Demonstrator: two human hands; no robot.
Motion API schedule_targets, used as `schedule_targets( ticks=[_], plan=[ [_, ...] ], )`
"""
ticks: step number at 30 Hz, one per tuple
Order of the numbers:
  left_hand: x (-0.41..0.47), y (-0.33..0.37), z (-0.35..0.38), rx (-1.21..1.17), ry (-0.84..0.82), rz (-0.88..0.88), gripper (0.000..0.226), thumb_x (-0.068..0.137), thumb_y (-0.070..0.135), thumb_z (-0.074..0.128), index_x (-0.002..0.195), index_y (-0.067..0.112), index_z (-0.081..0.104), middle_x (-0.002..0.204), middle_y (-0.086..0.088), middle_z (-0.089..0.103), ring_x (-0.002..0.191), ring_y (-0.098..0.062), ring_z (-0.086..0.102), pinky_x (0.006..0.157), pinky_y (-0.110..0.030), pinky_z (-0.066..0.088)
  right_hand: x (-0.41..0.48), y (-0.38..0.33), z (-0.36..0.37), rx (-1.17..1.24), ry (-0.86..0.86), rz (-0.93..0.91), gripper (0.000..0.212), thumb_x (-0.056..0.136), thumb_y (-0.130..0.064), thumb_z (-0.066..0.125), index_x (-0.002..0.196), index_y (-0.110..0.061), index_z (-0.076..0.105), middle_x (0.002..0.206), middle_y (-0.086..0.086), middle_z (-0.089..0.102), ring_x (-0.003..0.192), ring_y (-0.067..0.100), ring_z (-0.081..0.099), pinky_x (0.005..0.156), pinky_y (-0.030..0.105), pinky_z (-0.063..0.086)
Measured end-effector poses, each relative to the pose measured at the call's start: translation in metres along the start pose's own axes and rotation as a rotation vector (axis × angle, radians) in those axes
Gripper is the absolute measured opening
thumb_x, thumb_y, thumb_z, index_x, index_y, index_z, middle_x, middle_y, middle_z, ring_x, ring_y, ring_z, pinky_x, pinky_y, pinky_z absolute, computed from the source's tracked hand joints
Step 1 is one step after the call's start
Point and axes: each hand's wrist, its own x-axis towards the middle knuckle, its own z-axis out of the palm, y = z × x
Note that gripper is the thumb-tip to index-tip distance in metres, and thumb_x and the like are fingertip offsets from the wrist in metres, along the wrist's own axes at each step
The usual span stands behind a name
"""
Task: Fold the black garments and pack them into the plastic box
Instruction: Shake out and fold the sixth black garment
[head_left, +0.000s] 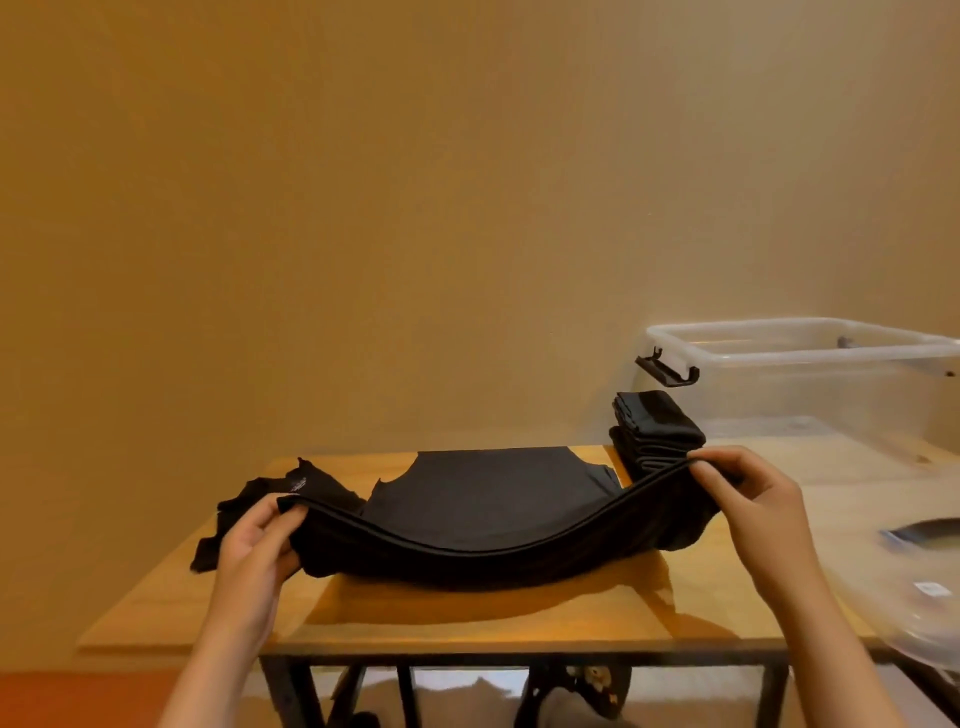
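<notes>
A black garment (493, 509) lies spread across the wooden table (467, 618). Its near edge is lifted off the tabletop and sags in the middle. My left hand (260, 545) pinches the left end of that edge and my right hand (748, 499) pinches the right end. A stack of folded black garments (657, 431) stands at the table's back right corner. The clear plastic box (810, 374) sits behind and to the right of the stack, open on top, with a black latch hanging at its left end.
A clear plastic lid (914, 582) lies at the right, beside the table's right edge. A plain wall stands close behind the table. Under the table are metal legs and some dark objects on the floor.
</notes>
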Motion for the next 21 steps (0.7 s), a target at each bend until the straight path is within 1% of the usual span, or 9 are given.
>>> schedule_targets(
  ticks=[2, 4, 6, 8, 9, 10, 13, 19, 21],
  plan=[
    [-0.007, 0.005, -0.004, 0.008, -0.007, 0.019, 0.025, 0.100, 0.006, 0.043, 0.094, 0.013, 0.066, 0.079, 0.006, 0.073, 0.078, -0.011, 0.069, 0.069, -0.030, 0.054, -0.004, -0.007, -0.006, 0.015, 0.004, -0.019, 0.021, 0.091, -0.006, 0.059, 0.094, -0.025, 0.068, 0.091, -0.005, 0.069, 0.090, 0.007, 0.063, 0.075, 0.014, 0.054],
    [-0.015, 0.007, -0.011, 0.012, -0.007, 0.037, 0.025, 0.100, 0.005, 0.042, 0.094, 0.012, 0.065, 0.077, 0.007, 0.073, 0.074, -0.006, 0.069, 0.062, -0.020, 0.055, -0.010, -0.015, -0.011, 0.038, -0.001, -0.023, 0.019, 0.091, -0.009, 0.059, 0.094, -0.026, 0.067, 0.093, -0.002, 0.068, 0.093, 0.011, 0.064, 0.075, 0.015, 0.054],
    [-0.023, 0.009, -0.020, 0.016, -0.006, 0.054, 0.026, 0.099, 0.005, 0.041, 0.095, 0.013, 0.065, 0.080, 0.007, 0.072, 0.075, -0.006, 0.067, 0.059, -0.017, 0.054, -0.019, -0.022, -0.021, 0.084, -0.027, -0.014, 0.010, 0.086, -0.033, 0.065, 0.093, -0.028, 0.069, 0.094, -0.002, 0.068, 0.094, 0.014, 0.064, 0.075, 0.020, 0.056],
    [-0.032, 0.011, -0.030, 0.009, -0.009, 0.067, 0.025, 0.099, 0.005, 0.042, 0.096, 0.013, 0.065, 0.082, 0.006, 0.071, 0.079, -0.009, 0.065, 0.060, -0.019, 0.052, -0.029, -0.026, -0.034, 0.099, -0.068, -0.021, 0.046, 0.064, -0.070, 0.069, 0.092, -0.034, 0.071, 0.095, -0.003, 0.069, 0.093, 0.010, 0.064, 0.075, 0.022, 0.057],
    [-0.037, 0.013, -0.035, -0.002, -0.013, 0.074, 0.025, 0.099, 0.004, 0.042, 0.094, 0.012, 0.065, 0.081, 0.007, 0.070, 0.078, -0.008, 0.064, 0.059, -0.017, 0.051, -0.034, -0.028, -0.039, 0.105, -0.077, -0.019, 0.056, 0.055, -0.079, 0.068, 0.091, -0.036, 0.072, 0.094, -0.004, 0.069, 0.092, 0.008, 0.064, 0.074, 0.020, 0.056],
    [-0.042, 0.014, -0.039, -0.014, -0.018, 0.078, 0.025, 0.098, 0.004, 0.041, 0.092, 0.011, 0.064, 0.078, 0.007, 0.069, 0.075, -0.007, 0.064, 0.056, -0.015, 0.049, -0.039, -0.031, -0.044, 0.115, -0.084, -0.014, 0.058, 0.051, -0.081, 0.069, 0.090, -0.037, 0.072, 0.093, -0.004, 0.069, 0.091, 0.007, 0.064, 0.073, 0.018, 0.055],
    [-0.056, 0.015, -0.047, -0.036, -0.050, 0.080, 0.024, 0.098, 0.002, 0.040, 0.087, 0.007, 0.061, 0.072, 0.004, 0.064, 0.066, -0.005, 0.060, 0.049, -0.011, 0.044, -0.053, -0.035, -0.057, 0.150, -0.118, -0.001, 0.045, 0.056, -0.069, 0.074, 0.088, -0.037, 0.073, 0.091, -0.005, 0.070, 0.090, 0.010, 0.065, 0.069, 0.015, 0.054],
    [-0.070, 0.014, -0.048, -0.047, -0.118, 0.064, 0.026, 0.097, 0.002, 0.041, 0.082, 0.009, 0.062, 0.072, 0.001, 0.061, 0.065, -0.007, 0.059, 0.049, -0.011, 0.041, -0.073, -0.035, -0.076, 0.118, -0.152, 0.063, 0.069, 0.046, -0.077, 0.076, 0.094, -0.028, 0.072, 0.096, -0.001, 0.070, 0.095, 0.014, 0.066, 0.071, 0.022, 0.057],
    [-0.070, 0.015, -0.047, -0.050, -0.131, 0.063, 0.030, 0.097, 0.003, 0.042, 0.080, 0.012, 0.065, 0.074, 0.000, 0.062, 0.067, -0.008, 0.059, 0.051, -0.011, 0.042, -0.074, -0.036, -0.080, 0.113, -0.157, 0.064, 0.062, 0.051, -0.073, 0.077, 0.094, -0.029, 0.072, 0.097, -0.001, 0.070, 0.096, 0.016, 0.065, 0.072, 0.022, 0.057]
  ],
)
